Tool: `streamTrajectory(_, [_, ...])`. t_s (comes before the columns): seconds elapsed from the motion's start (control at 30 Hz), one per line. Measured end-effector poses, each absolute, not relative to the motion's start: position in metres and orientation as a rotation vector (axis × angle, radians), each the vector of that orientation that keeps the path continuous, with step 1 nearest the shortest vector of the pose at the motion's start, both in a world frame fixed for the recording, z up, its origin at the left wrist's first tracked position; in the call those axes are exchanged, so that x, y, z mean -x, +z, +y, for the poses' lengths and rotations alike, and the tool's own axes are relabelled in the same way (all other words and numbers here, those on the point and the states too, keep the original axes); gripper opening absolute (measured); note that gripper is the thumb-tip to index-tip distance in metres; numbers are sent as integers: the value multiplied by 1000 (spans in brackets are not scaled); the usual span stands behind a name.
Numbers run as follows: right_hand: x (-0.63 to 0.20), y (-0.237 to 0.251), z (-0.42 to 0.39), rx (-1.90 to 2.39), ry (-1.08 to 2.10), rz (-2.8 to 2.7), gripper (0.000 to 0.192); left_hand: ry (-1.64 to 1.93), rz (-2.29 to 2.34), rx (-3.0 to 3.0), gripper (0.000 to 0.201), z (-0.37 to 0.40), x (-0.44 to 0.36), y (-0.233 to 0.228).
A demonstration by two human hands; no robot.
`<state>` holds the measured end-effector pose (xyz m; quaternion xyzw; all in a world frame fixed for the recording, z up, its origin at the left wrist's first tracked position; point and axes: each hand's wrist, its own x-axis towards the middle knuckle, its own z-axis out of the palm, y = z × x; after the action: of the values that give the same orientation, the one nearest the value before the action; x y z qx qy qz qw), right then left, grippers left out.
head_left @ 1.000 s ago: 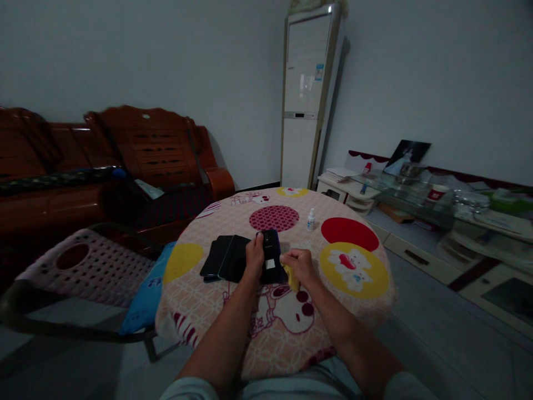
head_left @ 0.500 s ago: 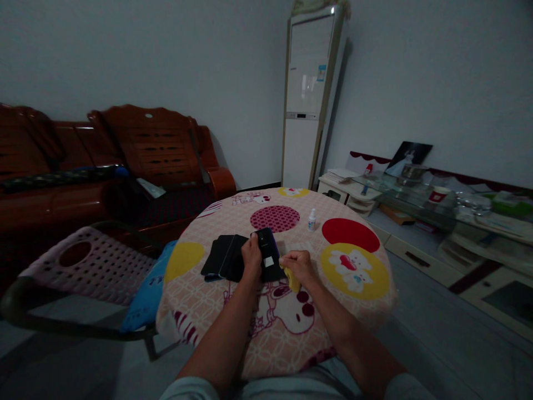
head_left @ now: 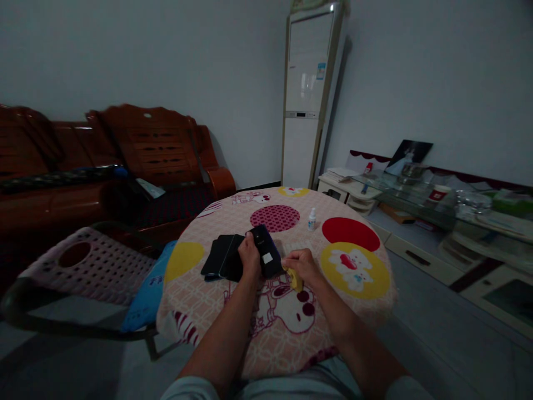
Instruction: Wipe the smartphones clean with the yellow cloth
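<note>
My left hand (head_left: 250, 256) is closed around the left edge of a dark phone (head_left: 263, 244), tilted, its back up with a small white label on it. At the phone's lower right corner, my right hand (head_left: 303, 265) pinches a yellow cloth (head_left: 296, 280) that hangs down toward the tabletop. Left of the phone lie several dark flat devices, perhaps phones or tablets (head_left: 219, 255), overlapping each other and partly hidden by my left hand. A small white spray bottle (head_left: 312, 219) stands upright beyond my right hand.
A round table (head_left: 275, 350) with a patterned cloth is in front of me. A woven chair (head_left: 91, 266) with a blue cushion (head_left: 150, 291) stands at the left, a wooden sofa (head_left: 154, 147) behind it. A cluttered glass-topped cabinet (head_left: 416, 194) is at the right.
The phone has turned a little anticlockwise in my left hand, its top shifting left. My right hand and the yellow cloth have moved slightly right.
</note>
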<state>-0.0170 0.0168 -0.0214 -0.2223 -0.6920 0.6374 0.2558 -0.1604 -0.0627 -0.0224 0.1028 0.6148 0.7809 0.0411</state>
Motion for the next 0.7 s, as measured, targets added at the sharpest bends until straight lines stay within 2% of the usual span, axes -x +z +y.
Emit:
streamTrajectory(0.3, [21,-22,16,582,1535,-1742,22,2147,1901,-706,46,-59,147,-16])
streamTrajectory(0.7, [20,-26,14,625,1706,-1849,21,2418,1943,-275,45,-65,162,-24])
